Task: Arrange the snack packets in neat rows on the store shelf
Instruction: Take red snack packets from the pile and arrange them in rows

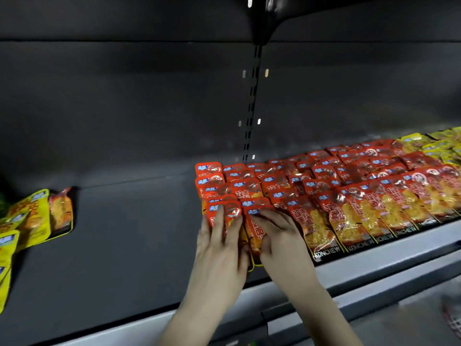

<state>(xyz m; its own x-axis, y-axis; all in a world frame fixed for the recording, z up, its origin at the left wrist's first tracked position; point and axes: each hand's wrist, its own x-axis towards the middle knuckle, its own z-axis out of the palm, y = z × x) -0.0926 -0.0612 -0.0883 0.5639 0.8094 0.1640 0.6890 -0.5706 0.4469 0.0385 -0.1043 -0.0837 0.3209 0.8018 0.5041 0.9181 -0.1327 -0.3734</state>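
The left hand [219, 245] and right hand [279, 236] press flat, straight-fingered, on two red snack packets [252, 233]; these should slide level with the front row [359, 221] right of them.

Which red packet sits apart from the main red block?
The lone red packet at far left, beside the yellow packets; bare shelf separates it from the red block.

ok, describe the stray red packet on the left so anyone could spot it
On the dark shelf, go to the loose pile of yellow packets at far left. At the pile's right edge lies one red-orange packet. It is the only red one there, well apart from the big red block on the right.
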